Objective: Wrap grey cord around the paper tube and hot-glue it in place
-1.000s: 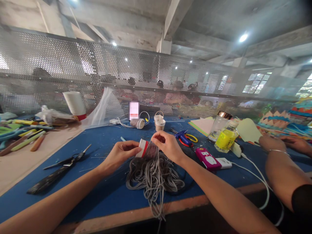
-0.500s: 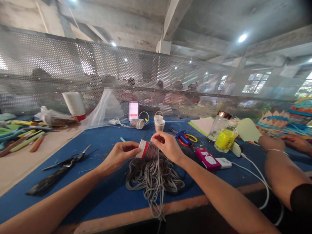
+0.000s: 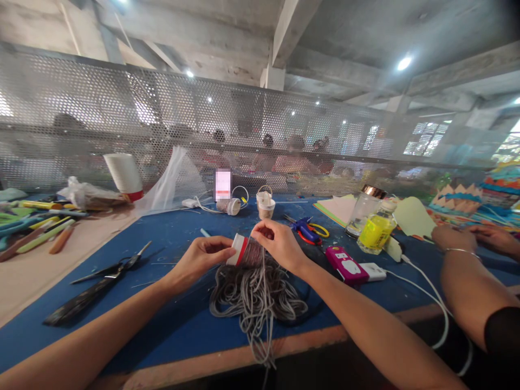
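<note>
With the cup (image 3: 252,253) as the clock's centre, the left hand (image 3: 205,255) comes in from nine, gripping its white, red-banded end between thumb and fingers, while the right hand (image 3: 278,241), at two, has its fingertips closed on the grey cord (image 3: 247,298), which heaps loosely at six and trails over the table (image 3: 174,336) edge. A small bucket (image 3: 266,208) stands at one, and a phone (image 3: 223,184) at eleven. Scissors (image 3: 114,275) lie near nine, and around three sit a purple box (image 3: 345,265), a yellow bottle (image 3: 376,235) and, farther out, a co-worker's hand (image 3: 452,238).
</note>
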A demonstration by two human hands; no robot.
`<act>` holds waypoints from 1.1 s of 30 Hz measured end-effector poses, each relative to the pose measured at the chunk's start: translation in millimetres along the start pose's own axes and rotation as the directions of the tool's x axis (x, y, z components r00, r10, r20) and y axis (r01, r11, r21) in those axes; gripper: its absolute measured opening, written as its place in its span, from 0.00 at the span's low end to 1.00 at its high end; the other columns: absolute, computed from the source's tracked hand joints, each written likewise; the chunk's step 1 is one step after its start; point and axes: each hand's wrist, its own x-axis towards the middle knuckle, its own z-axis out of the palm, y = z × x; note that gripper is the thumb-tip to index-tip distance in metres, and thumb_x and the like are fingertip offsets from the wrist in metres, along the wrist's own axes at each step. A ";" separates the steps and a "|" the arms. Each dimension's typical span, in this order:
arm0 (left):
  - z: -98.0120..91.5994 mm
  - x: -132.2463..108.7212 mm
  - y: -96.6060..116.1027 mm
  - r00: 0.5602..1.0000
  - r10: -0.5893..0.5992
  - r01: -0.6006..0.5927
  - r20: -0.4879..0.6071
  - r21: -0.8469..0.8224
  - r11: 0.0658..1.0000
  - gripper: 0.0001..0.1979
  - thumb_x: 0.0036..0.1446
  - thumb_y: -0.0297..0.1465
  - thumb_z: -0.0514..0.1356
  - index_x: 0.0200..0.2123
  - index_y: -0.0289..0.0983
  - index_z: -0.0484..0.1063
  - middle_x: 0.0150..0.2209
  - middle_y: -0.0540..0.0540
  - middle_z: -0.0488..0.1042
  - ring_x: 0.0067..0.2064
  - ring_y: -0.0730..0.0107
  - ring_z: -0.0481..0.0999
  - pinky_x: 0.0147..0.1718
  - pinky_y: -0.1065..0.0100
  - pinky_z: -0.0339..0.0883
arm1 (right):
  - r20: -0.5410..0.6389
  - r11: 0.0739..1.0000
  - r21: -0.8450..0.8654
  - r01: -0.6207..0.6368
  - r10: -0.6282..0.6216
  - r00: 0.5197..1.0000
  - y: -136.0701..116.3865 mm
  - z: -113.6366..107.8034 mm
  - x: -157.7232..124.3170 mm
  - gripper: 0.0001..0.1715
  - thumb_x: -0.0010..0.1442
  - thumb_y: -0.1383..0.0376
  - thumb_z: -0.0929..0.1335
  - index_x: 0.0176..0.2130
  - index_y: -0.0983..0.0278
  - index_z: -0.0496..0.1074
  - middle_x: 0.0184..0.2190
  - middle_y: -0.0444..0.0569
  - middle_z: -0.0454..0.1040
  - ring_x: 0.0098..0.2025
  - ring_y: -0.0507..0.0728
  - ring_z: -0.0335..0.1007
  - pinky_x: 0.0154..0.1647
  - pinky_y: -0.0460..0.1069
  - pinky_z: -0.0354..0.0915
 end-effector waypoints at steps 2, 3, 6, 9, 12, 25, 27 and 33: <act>0.2 -0.2 0.2 1.000 0.000 0.000 0.007 -0.003 1.000 0.13 0.53 0.37 0.65 0.38 0.36 0.80 0.34 0.45 0.81 0.35 0.63 0.76 0.38 0.66 0.67 | 0.000 1.000 0.000 0.005 -0.005 1.000 0.0 0.0 -0.1 0.08 0.62 0.61 0.66 0.35 0.62 0.73 0.29 0.43 0.73 0.30 0.50 0.67 0.34 0.44 0.61; 0.3 -0.3 0.3 1.000 -0.001 0.001 0.011 -0.005 1.000 0.12 0.53 0.37 0.65 0.38 0.36 0.80 0.34 0.45 0.81 0.35 0.64 0.76 0.38 0.66 0.67 | 0.000 1.000 0.000 0.007 -0.007 1.000 0.0 0.0 -0.1 0.08 0.62 0.61 0.66 0.35 0.62 0.73 0.29 0.42 0.73 0.30 0.50 0.67 0.34 0.44 0.61; 0.3 -0.5 0.4 1.000 0.000 0.000 0.017 -0.009 1.000 0.11 0.54 0.37 0.65 0.38 0.37 0.80 0.34 0.47 0.80 0.35 0.65 0.76 0.38 0.67 0.67 | -0.003 1.000 -0.007 0.008 -0.008 1.000 0.2 0.4 0.0 0.07 0.62 0.62 0.66 0.35 0.62 0.73 0.29 0.42 0.74 0.30 0.50 0.67 0.34 0.44 0.61; 0.1 -0.6 1.0 1.000 0.000 0.000 0.023 -0.012 1.000 0.11 0.54 0.36 0.65 0.37 0.37 0.80 0.34 0.47 0.80 0.35 0.65 0.75 0.38 0.67 0.66 | -0.006 1.000 -0.021 0.007 -0.007 1.000 0.3 1.0 0.0 0.07 0.62 0.62 0.67 0.35 0.62 0.73 0.30 0.43 0.74 0.30 0.50 0.67 0.34 0.44 0.61; 0.3 -0.5 2.2 1.000 0.002 -0.002 0.025 0.000 1.000 0.10 0.54 0.36 0.64 0.37 0.37 0.80 0.34 0.46 0.80 0.35 0.65 0.75 0.38 0.66 0.66 | -0.013 0.999 -0.033 0.004 -0.005 1.000 0.2 1.5 0.0 0.06 0.61 0.62 0.67 0.35 0.62 0.73 0.30 0.43 0.74 0.30 0.50 0.67 0.34 0.44 0.60; 1.8 -1.5 4.5 1.000 0.008 -0.008 0.007 0.038 0.999 0.13 0.52 0.38 0.65 0.37 0.36 0.80 0.34 0.45 0.81 0.35 0.62 0.76 0.37 0.65 0.68 | -0.016 0.998 -0.056 0.006 -0.007 1.000 1.8 2.6 0.2 0.07 0.61 0.61 0.67 0.35 0.61 0.73 0.29 0.43 0.75 0.30 0.51 0.68 0.33 0.45 0.60; 1.8 -1.5 4.7 1.000 0.010 -0.011 0.009 0.039 0.999 0.13 0.52 0.38 0.65 0.37 0.36 0.80 0.34 0.45 0.80 0.35 0.62 0.76 0.37 0.65 0.68 | -0.018 0.999 -0.054 0.008 -0.008 1.000 2.3 2.7 0.4 0.07 0.61 0.61 0.67 0.35 0.61 0.73 0.29 0.42 0.75 0.30 0.51 0.68 0.33 0.44 0.60; 2.0 -1.1 4.8 1.000 0.003 -0.003 0.024 0.017 1.000 0.12 0.53 0.38 0.65 0.37 0.36 0.80 0.33 0.45 0.80 0.35 0.63 0.76 0.38 0.65 0.67 | -0.020 0.999 -0.048 0.011 -0.012 1.000 3.1 3.3 0.3 0.07 0.61 0.61 0.67 0.35 0.61 0.73 0.29 0.42 0.74 0.30 0.50 0.68 0.33 0.44 0.60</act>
